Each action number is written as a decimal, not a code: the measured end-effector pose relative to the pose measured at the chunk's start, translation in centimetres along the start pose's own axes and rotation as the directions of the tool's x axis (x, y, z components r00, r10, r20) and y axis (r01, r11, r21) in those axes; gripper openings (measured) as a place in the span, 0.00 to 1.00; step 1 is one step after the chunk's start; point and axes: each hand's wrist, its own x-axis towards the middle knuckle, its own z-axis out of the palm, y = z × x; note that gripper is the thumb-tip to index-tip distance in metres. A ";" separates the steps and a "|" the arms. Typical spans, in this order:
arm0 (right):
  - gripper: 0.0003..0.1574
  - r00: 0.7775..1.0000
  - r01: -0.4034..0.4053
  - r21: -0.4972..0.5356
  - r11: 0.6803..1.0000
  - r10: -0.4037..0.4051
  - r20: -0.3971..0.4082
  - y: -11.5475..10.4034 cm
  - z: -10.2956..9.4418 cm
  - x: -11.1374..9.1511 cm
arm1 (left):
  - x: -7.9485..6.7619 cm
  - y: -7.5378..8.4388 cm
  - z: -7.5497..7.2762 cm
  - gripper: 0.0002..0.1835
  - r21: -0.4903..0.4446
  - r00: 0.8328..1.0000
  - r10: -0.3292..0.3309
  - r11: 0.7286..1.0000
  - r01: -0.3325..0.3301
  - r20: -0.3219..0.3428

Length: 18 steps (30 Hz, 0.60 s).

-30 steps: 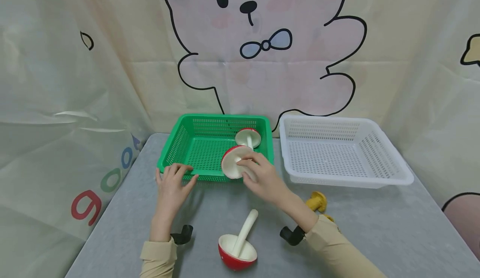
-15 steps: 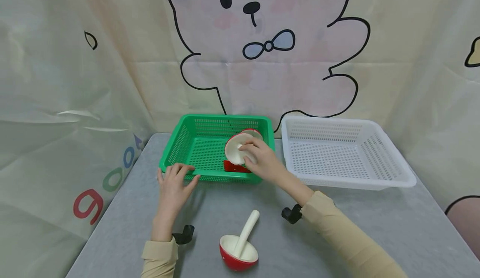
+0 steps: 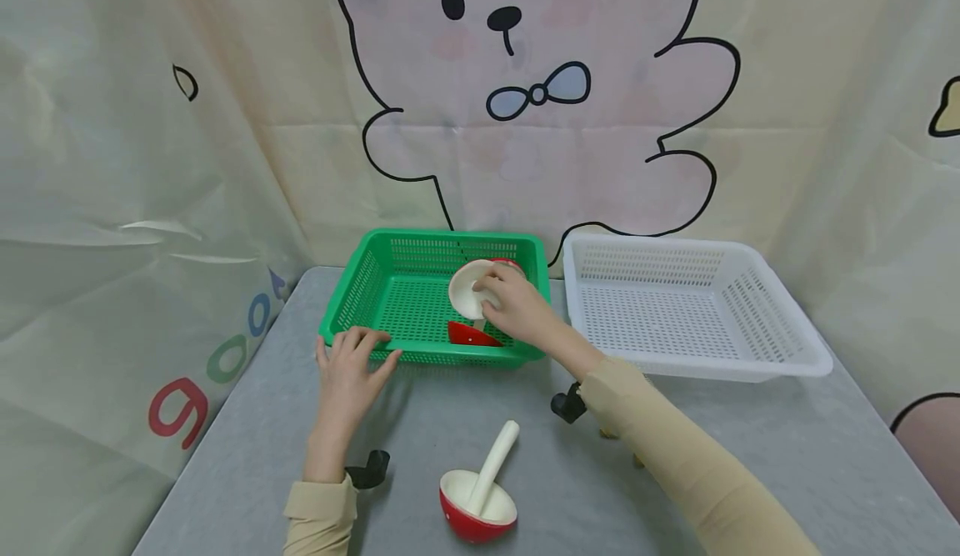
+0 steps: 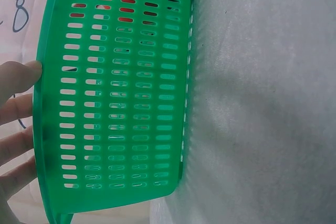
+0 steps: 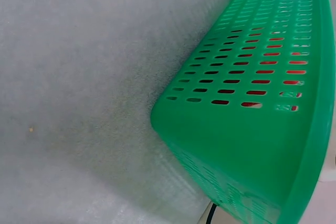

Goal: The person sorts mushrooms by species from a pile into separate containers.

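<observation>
Mushroom (image 3: 464,289), pinched in the right hand (image 3: 517,309) over the green basket (image 3: 423,352), near the counter (image 3: 420,439)'s back edge; left hand (image 3: 349,377) relaxed on the rim. Likely step: placing; next calls for gentle release.

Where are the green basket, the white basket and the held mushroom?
Green basket (image 3: 412,302): head view, slotted floor.
White basket (image 3: 648,318): head view, slotted floor.
Held mushroom (image 3: 462,288): head view, pale underside of its cap.

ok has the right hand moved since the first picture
Yes, the right hand has moved forward, from over the near rim of the green basket toward its far side.
</observation>
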 end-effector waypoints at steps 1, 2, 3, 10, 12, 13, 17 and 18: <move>0.12 1.000 -0.007 -0.003 1.000 0.007 0.017 0.0 0.1 0.1 | 0.0 0.0 0.0 0.13 0.001 1.000 0.001 1.000 -0.001 -0.001; 0.12 1.000 -0.011 -0.003 1.000 0.011 0.029 0.1 0.2 0.3 | 0.0 0.0 0.0 0.13 0.002 1.000 0.001 1.000 -0.001 -0.002; 0.12 0.999 -0.014 -0.002 1.000 0.014 0.042 0.1 0.3 0.3 | 0.0 0.0 0.0 0.13 0.003 1.000 0.002 1.000 -0.002 -0.002; 0.12 0.992 -0.074 -0.033 0.997 0.077 0.103 0.3 0.7 0.4 | 0.0 0.0 0.0 0.13 0.007 1.000 0.004 1.000 -0.004 -0.001; 0.13 0.989 -0.098 -0.071 0.993 0.105 0.103 0.5 0.6 0.3 | -0.1 0.0 0.0 0.13 0.004 1.000 0.004 1.000 -0.004 -0.001; 0.14 0.988 -0.110 -0.088 0.990 0.118 0.096 0.5 0.5 0.2 | -0.1 0.0 0.0 0.13 0.001 1.000 0.005 1.000 -0.005 -0.002; 0.18 0.989 -0.136 -0.095 0.986 0.140 0.040 0.9 -0.2 -0.1 | -0.1 0.0 0.0 0.12 -0.009 1.000 0.004 1.000 -0.004 -0.008; 0.19 0.989 -0.146 -0.082 0.986 0.149 0.025 1.0 -0.4 -0.1 | -0.1 0.0 0.0 0.12 -0.012 1.000 0.003 1.000 -0.004 -0.010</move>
